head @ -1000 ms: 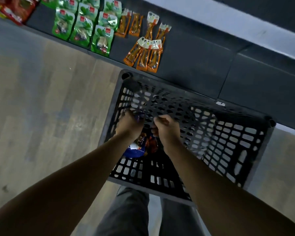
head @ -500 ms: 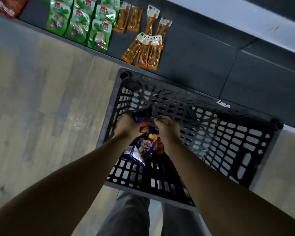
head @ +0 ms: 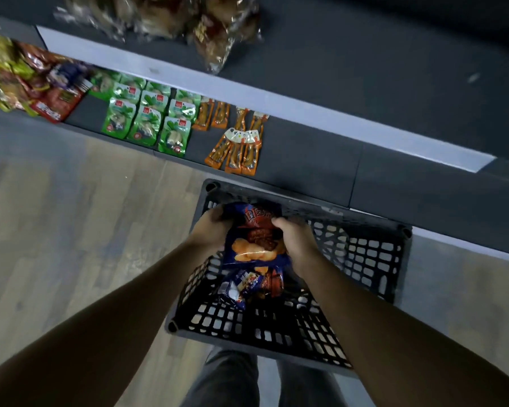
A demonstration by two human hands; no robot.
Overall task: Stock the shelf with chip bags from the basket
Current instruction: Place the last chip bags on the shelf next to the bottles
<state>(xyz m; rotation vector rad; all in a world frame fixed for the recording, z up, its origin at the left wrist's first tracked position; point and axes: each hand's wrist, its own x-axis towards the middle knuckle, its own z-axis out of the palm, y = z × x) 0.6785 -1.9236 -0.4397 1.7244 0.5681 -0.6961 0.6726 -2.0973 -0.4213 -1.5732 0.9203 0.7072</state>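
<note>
A blue chip bag point(head: 254, 237) with orange chips printed on it hangs above the black plastic basket point(head: 362, 259). My left hand point(head: 210, 230) grips its left edge and my right hand point(head: 296, 240) grips its right edge. Another blue chip bag point(head: 247, 284) lies on the basket floor beneath it. The dark low shelf point(head: 306, 160) runs just beyond the basket.
On the low shelf lie green snack packs point(head: 147, 118), orange sausage packs point(head: 238, 142) and a heap of red and mixed bags point(head: 24, 80) at the left. Clear-wrapped bread bags point(head: 188, 22) sit on the upper shelf. Wooden floor lies to the left; my legs stand under the basket.
Both hands have lifted a blue chip bag up out of the basket. The view has tilted upward, bringing the upper shelf into sight.
</note>
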